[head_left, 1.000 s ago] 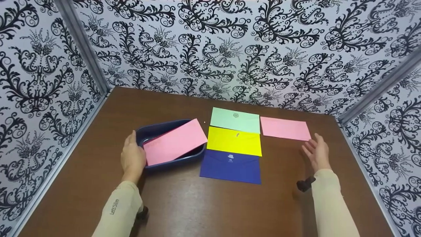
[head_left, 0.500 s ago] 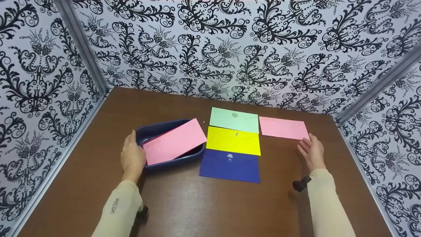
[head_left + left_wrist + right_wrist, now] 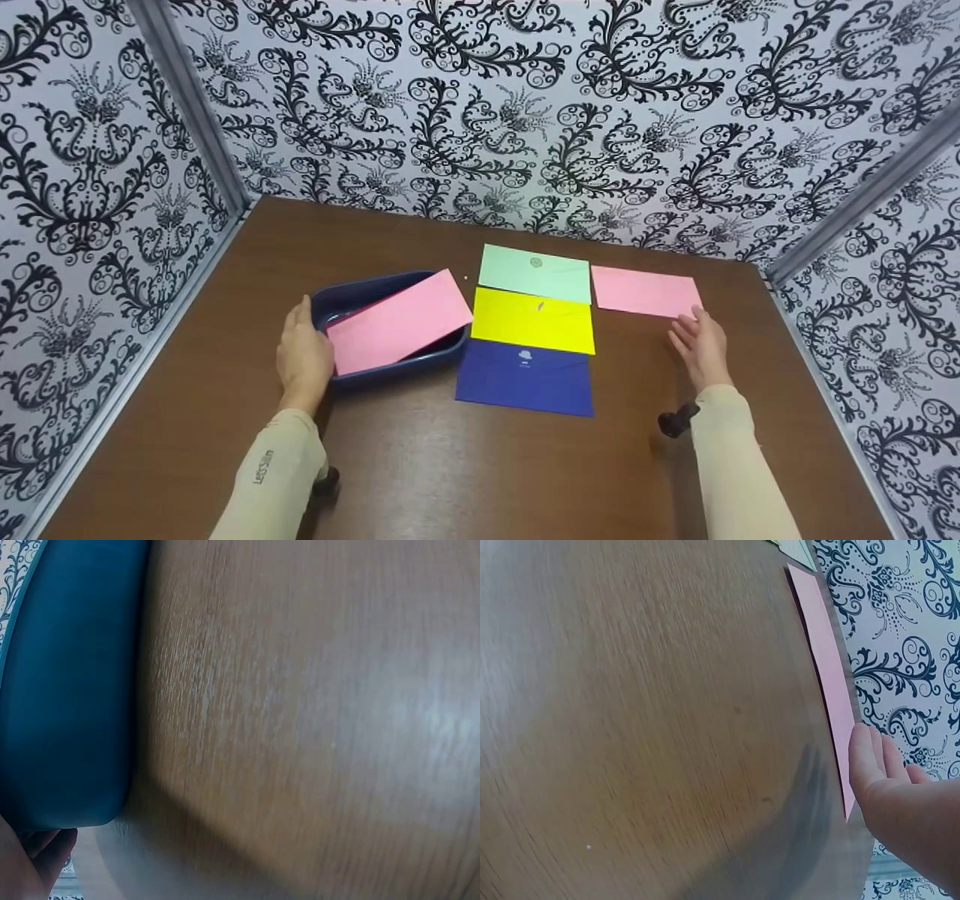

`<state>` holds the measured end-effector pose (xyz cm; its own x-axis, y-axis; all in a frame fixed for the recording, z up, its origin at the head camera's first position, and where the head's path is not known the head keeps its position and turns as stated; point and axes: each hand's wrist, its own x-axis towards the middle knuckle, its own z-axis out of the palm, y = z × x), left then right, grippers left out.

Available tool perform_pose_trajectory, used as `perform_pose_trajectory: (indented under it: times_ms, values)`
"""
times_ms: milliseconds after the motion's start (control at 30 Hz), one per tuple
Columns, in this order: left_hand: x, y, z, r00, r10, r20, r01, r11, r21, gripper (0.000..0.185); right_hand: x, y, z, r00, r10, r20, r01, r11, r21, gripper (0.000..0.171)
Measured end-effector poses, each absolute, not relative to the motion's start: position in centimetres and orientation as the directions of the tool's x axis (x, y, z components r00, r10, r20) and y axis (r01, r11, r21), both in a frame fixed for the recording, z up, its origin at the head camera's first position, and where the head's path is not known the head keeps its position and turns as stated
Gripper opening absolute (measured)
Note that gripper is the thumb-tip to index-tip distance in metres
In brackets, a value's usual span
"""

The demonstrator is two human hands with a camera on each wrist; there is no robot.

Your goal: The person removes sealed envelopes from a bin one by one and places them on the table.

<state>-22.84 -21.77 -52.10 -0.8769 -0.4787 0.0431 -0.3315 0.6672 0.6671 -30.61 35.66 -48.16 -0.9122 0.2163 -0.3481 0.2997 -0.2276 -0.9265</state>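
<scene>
The left hand (image 3: 304, 358) lies flat against the left end of the blue tray (image 3: 352, 295), fingers straight and together along its rim, thumb hidden; the left wrist view shows only the tray's dark wall (image 3: 67, 682) on the wood and a bit of the hand (image 3: 30, 862) at its lower corner. The right hand (image 3: 700, 343) hovers low over the table, palm turned inward, fingers straight and close together, their tips at the near right corner of the pink envelope (image 3: 646, 292); whether they touch it cannot be told, and in the right wrist view the fingers (image 3: 870, 757) sit just beside that envelope's edge (image 3: 826, 682). That envelope lies flat toward the table's far right corner. A second pink envelope (image 3: 400, 322) rests tilted across the tray, its right end over the rim. Between tray and right hand three envelopes lie in a column, edges touching: mint (image 3: 534, 273) farthest, yellow (image 3: 534, 321) in the middle, dark blue (image 3: 525, 378) nearest. Both arms wear beige sleeves (image 3: 270, 480). The brown wooden table (image 3: 480, 480) is enclosed on three sides by walls (image 3: 525, 112) with black-and-white scrollwork.
</scene>
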Motion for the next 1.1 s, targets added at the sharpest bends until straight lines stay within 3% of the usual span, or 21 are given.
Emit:
perform_pose_trajectory:
  times_ms: [433, 933, 1100]
  values:
    - [-22.9, -21.9, -52.1, -0.876, -0.480, 0.051, -0.330, 0.672, 0.663, 0.063, -30.7, 35.0, -48.2, -0.917, 0.186, -0.353, 0.317, -0.200, -0.927, 0.072]
    - [-22.8, -22.0, -52.2, -0.881, -0.470, 0.059, -0.313, 0.671, 0.672, 0.065, -30.9, 32.8, -48.9, -0.949, 0.123, -0.290, 0.293, 0.006, -0.956, 0.067]
    - [-22.7, -22.0, -52.2, -0.882, -0.468, 0.051, -0.315, 0.668, 0.675, 0.065, -31.3, 32.0, -49.3, -0.951, 0.110, -0.288, 0.292, 0.020, -0.956, 0.062]
